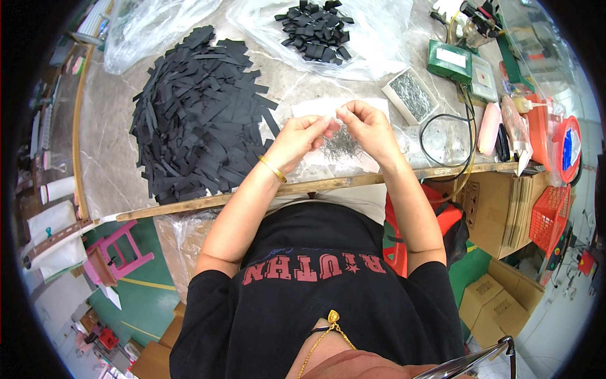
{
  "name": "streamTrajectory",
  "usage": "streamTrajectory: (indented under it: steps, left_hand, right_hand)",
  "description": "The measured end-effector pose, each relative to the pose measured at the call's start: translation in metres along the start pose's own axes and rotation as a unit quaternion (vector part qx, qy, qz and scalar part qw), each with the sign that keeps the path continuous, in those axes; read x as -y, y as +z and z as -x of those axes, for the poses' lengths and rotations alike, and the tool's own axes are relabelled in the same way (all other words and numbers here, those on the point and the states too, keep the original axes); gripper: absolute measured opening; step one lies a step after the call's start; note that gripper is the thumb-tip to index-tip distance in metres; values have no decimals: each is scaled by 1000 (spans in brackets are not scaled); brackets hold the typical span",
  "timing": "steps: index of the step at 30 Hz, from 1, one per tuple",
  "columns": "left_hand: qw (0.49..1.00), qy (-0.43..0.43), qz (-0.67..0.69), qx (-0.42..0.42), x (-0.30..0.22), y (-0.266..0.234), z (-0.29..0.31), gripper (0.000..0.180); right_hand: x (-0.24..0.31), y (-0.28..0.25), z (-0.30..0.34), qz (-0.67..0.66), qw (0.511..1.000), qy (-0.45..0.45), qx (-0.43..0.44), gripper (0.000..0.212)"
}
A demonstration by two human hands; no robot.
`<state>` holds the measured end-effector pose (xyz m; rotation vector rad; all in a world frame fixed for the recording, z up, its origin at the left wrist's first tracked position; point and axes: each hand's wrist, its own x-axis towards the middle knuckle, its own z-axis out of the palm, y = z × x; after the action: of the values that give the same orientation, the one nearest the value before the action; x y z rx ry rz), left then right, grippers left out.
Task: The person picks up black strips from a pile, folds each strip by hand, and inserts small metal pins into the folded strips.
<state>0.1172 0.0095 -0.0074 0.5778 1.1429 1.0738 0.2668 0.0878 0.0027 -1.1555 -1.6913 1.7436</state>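
Observation:
My left hand (298, 140) and my right hand (371, 131) are raised close together over the near edge of the table. Thumb and forefinger are pinched on each, the fingertips almost meeting; what they hold, if anything, is too small to make out. Just beneath lies a loose heap of thin silvery metal pins (341, 145) on a sheet of white paper (307, 108). Left of my left hand spreads a big mound of flat black fabric strips (196, 120). Farther back, small folded black pieces (314, 31) are piled on a clear plastic bag (385, 31).
A white box (389, 100) of metal pins stands right of the paper. Beyond it are a green electrical box (449, 62) and a looping black cable (421, 140). Orange bins (536, 136) line the right side. A wooden strip (353, 181) edges the table; a pink stool (126, 252) stands below left.

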Motion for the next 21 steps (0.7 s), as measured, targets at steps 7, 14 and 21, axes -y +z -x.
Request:
streamTrajectory:
  steps: [7,14,21]
  left_hand:
    - [996,-20,87,27,-2,-5,-1,22]
    - [986,37,-160,-33,-14,-14,5,17]
    - [942,82,-322,47,-17,-25,7,14]
  right_hand:
    - [-5,5,-1,14,999,-37,-11,11]
    - [28,-2,1,426,789,-435,79,26]
    - [32,8,14,532,716,-438,107,29]
